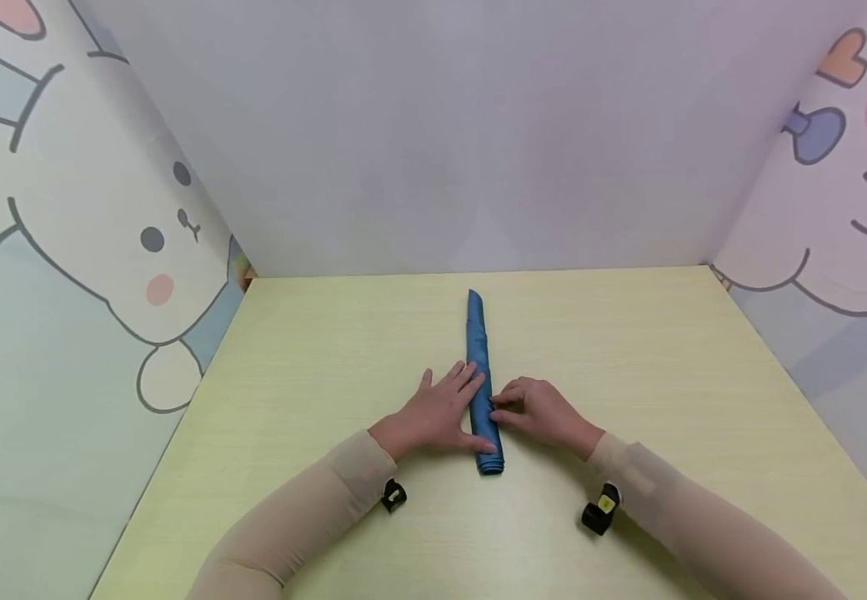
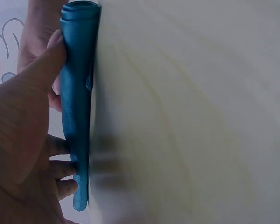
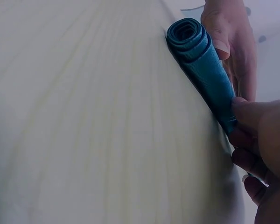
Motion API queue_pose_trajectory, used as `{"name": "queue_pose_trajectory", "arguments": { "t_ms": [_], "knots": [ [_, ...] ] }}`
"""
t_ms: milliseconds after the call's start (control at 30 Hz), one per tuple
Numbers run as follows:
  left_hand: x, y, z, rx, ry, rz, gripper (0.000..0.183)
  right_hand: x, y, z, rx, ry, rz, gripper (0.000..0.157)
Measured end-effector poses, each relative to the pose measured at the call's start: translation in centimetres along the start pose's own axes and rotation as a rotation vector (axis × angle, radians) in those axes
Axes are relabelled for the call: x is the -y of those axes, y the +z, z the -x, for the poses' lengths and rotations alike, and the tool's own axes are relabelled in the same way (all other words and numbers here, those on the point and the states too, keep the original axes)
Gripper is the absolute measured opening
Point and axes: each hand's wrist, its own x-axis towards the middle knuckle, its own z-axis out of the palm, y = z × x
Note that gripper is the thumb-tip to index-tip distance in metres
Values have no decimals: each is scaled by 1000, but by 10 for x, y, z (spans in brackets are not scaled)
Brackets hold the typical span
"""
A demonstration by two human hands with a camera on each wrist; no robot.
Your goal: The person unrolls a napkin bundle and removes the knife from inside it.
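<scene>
Closest to me on the head view, two beige sleeves (image 1: 306, 500) come in over the pale wood-grain table (image 1: 463, 542), one from the near left and one from the near right. I see a small black device at each wrist: the left device (image 1: 394, 496) shows as a dark clip, and the right device (image 1: 600, 510) carries a yellow patch.

A little farther off, in the middle of the table, I have the blue cloth roll (image 1: 483, 412) lying lengthwise, its near end toward me. The right wrist view shows that end as a spiral of wound layers.

On the roll's left, I see the left hand (image 1: 441, 414) with its fingers spread apart and holding nothing between them; the thumb lies across the roll close to the near end, and the fingertips rest on it farther along. On the right side, the right hand (image 1: 544, 414) has its fingers bent, thumb and forefinger together on the cloth's right edge in a pinch. I cannot make out how much fabric sits between those tips.

Beyond both hands, the roll narrows to a slanted tip short of the table's far edge. Behind that edge I get a plain pale wall (image 1: 463, 142), flanked by a left panel (image 1: 43, 392) with a cartoon rabbit (image 1: 103, 192) and a right panel (image 1: 854, 358) with cartoon drawings.
</scene>
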Motion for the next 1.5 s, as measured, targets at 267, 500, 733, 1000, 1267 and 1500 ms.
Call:
{"name": "queue_pose_trajectory", "arguments": {
  "t_ms": [267, 500, 733, 1000, 1267, 1500],
  "knots": [
    [1, 2, -2, -1, -1, -7, 118, -1, 1, -1, -17, 3, -53, 20],
    [0, 0, -2, 8, -2, -7, 117, -1, 1, -2, -8, 78, -104, 15],
    [-1, -1, -1, 9, -1, -7, 117, -2, 1, -4, 20, 121, -150, 12],
    [-1, -1, -1, 14, -8, 0, 118, -2, 1, -6, 33, 119, -165, 3],
    [-1, 0, -1, 12, -10, 3, 117, -1, -3, -9, 73, 117, -142, 7],
    [-1, -1, -1, 7, -6, 10, 117, 4, -10, -13, 116, 103, -162, 9]
  ]
}}
